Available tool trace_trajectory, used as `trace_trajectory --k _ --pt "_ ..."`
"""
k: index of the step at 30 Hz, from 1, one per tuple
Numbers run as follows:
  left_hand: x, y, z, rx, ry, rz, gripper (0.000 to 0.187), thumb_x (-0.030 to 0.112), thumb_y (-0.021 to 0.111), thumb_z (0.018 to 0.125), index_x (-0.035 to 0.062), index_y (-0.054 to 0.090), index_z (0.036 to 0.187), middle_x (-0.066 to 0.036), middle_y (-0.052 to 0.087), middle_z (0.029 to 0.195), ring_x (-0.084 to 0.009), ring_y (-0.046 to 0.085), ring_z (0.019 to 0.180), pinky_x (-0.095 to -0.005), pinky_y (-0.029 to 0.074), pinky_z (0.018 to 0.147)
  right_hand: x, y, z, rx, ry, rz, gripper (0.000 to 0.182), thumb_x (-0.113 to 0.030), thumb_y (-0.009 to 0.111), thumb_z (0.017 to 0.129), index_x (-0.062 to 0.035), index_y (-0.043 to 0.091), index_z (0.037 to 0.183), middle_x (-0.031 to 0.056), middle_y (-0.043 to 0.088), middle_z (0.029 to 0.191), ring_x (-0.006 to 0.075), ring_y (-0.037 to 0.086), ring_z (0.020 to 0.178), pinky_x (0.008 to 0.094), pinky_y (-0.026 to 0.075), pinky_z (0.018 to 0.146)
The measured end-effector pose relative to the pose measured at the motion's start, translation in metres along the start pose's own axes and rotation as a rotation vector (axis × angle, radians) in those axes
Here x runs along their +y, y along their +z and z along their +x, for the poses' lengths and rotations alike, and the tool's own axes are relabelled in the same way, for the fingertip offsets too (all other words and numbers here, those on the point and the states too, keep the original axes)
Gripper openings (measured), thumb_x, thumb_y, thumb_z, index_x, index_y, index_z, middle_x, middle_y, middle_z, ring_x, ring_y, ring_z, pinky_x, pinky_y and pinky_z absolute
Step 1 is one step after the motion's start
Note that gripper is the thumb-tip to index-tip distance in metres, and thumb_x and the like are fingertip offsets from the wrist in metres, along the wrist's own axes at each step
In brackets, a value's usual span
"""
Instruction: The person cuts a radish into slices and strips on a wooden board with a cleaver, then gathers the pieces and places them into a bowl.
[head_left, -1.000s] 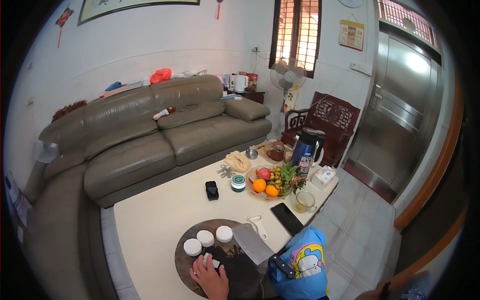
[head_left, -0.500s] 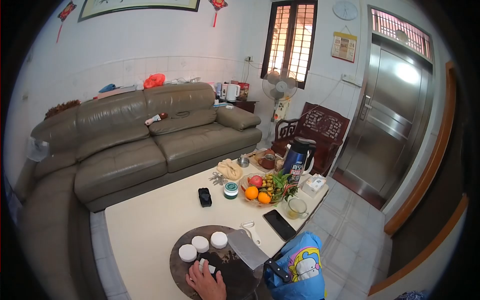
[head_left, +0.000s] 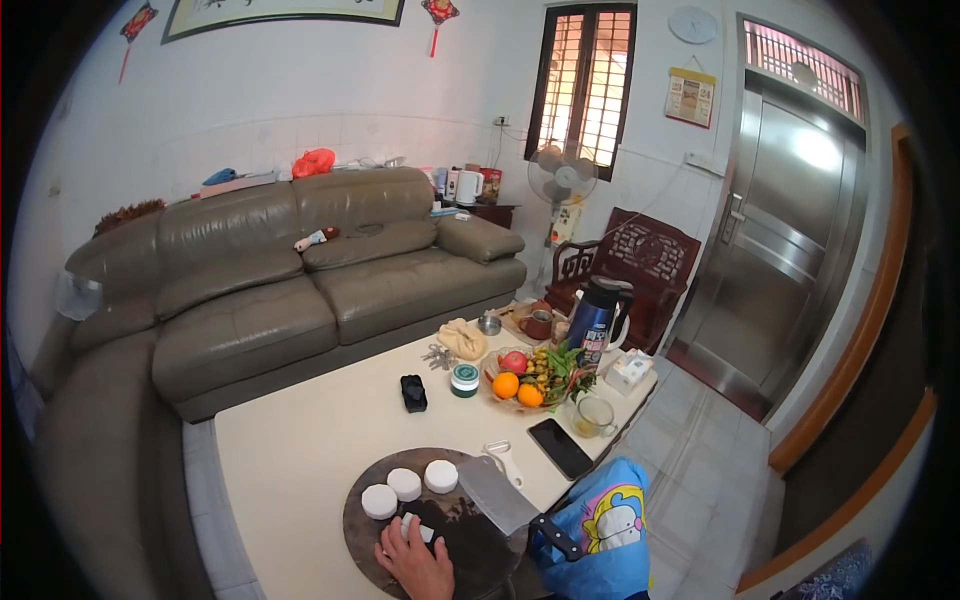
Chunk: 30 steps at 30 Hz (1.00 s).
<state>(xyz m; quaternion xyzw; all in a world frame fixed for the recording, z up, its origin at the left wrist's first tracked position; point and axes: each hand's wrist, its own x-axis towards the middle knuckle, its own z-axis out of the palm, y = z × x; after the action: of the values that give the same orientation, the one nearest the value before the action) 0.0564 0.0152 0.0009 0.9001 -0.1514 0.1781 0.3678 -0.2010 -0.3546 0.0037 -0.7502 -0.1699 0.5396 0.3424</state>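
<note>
My left hand is on the dark round cutting board, its fingertips closed over a white cut piece that is partly hidden. Behind those fingers sit three thick round white slices: one at left, one in the middle and one at right. A cleaver lies flat across the board's right side, and its black handle juts past the rim. No hand is on that handle. My right hand does not show. Blue cartoon-printed cloth bulges beside the handle.
A white peeler and a phone lie beyond the board. Farther back are a black object, a green-and-white jar, a fruit bowl, a glass cup and a blue thermos. A sofa borders the table.
The view has shifted slightly, and a dark patterned patch at the bottom right shows more. My left hand stays on the white piece; the slices and cleaver keep their places.
</note>
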Motion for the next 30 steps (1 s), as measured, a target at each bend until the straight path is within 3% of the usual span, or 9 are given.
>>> trace_trajectory --k 8,11,12,16,18,21,22,26,30 --pt "-0.006 0.009 -0.003 0.055 0.026 0.011 0.048 0.012 0.073 0.071 0.0057 0.056 0.115 -0.014 0.049 0.122 -0.0340 0.042 0.120 -0.0561 0.024 0.105 -0.012 -0.008 0.036 0.005 -0.199 -0.095 0.020 -0.022 0.057 0.087 -0.0039 0.065 0.086 0.0085 0.059 0.072 0.0185 0.056 0.067 0.0370 0.046 0.058" --pt "-0.006 0.009 -0.003 0.071 0.044 0.017 0.047 0.011 0.072 0.072 0.0053 0.056 0.115 -0.014 0.050 0.118 -0.0333 0.045 0.117 -0.0548 0.026 0.103 -0.061 -0.020 0.039 0.001 -0.272 -0.130 0.020 -0.021 0.056 0.088 -0.0034 0.064 0.084 0.0087 0.059 0.071 0.0187 0.055 0.067 0.0373 0.045 0.058" --pt "-0.006 0.008 -0.003 0.076 0.053 0.021 0.047 0.011 0.073 0.072 0.0049 0.056 0.115 -0.014 0.050 0.116 -0.0333 0.046 0.116 -0.0539 0.027 0.102 -0.068 -0.040 0.043 0.103 -0.158 -0.170 0.025 -0.013 0.050 0.092 0.0018 0.046 0.073 0.0123 0.047 0.065 0.0209 0.045 0.063 0.0398 0.039 0.062" --pt "-0.009 0.012 -0.004 0.093 0.044 0.020 0.050 0.012 0.074 0.070 0.0040 0.055 0.117 -0.014 0.051 0.113 -0.0334 0.047 0.113 -0.0516 0.028 0.102 -0.151 -0.114 0.064 0.595 -0.087 -0.217 0.025 -0.019 0.055 0.092 -0.0001 0.061 0.108 0.0125 0.067 0.088 0.0210 0.063 0.081 0.0351 0.049 0.071" --pt "-0.007 0.012 -0.004 0.133 0.016 0.048 0.054 0.013 0.074 0.069 0.0036 0.054 0.118 -0.014 0.052 0.108 -0.0329 0.049 0.108 -0.0492 0.031 0.100 -0.165 -0.125 0.079 0.774 -0.202 -0.148 0.019 -0.017 0.055 0.086 -0.0028 0.062 0.097 0.0155 0.063 0.078 0.0302 0.063 0.075 0.0396 0.048 0.069" --pt "-0.015 0.014 -0.003 0.022 -0.010 0.042 0.053 0.015 0.072 0.071 0.0047 0.054 0.120 -0.015 0.053 0.110 -0.0341 0.047 0.111 -0.0507 0.029 0.101 -0.176 -0.135 0.087 0.819 -0.110 -0.292 0.025 -0.019 0.056 0.086 -0.0037 0.063 0.105 0.0163 0.066 0.084 0.0343 0.064 0.083 0.0420 0.050 0.072" --pt "-0.013 0.013 -0.002 0.070 0.026 0.077 0.054 0.014 0.072 0.069 0.0058 0.055 0.119 -0.013 0.054 0.101 -0.0335 0.050 0.103 -0.0490 0.031 0.098 -0.166 -0.138 0.095 0.850 -0.170 -0.249 0.028 -0.021 0.057 0.086 -0.0036 0.064 0.106 0.0173 0.066 0.087 0.0364 0.064 0.085 0.0436 0.050 0.075" --pt "-0.011 0.012 -0.002 0.117 0.078 0.087 0.050 0.012 0.073 0.070 0.0068 0.056 0.116 -0.014 0.056 0.106 -0.0327 0.051 0.105 -0.0476 0.032 0.098 -0.158 -0.132 0.097 1.045 -0.017 -0.257 0.029 -0.021 0.060 0.084 -0.0027 0.064 0.106 0.0194 0.064 0.099 0.0383 0.061 0.094 0.0440 0.050 0.081" --pt "-0.011 0.012 0.000 0.112 0.080 0.086 0.045 0.009 0.073 0.072 0.0069 0.057 0.114 -0.012 0.059 0.105 -0.0313 0.053 0.104 -0.0447 0.034 0.095 -0.153 -0.112 0.099 1.182 -0.095 -0.194 0.031 -0.018 0.065 0.082 0.0001 0.061 0.107 0.0189 0.062 0.100 0.0380 0.060 0.096 0.0431 0.049 0.082"
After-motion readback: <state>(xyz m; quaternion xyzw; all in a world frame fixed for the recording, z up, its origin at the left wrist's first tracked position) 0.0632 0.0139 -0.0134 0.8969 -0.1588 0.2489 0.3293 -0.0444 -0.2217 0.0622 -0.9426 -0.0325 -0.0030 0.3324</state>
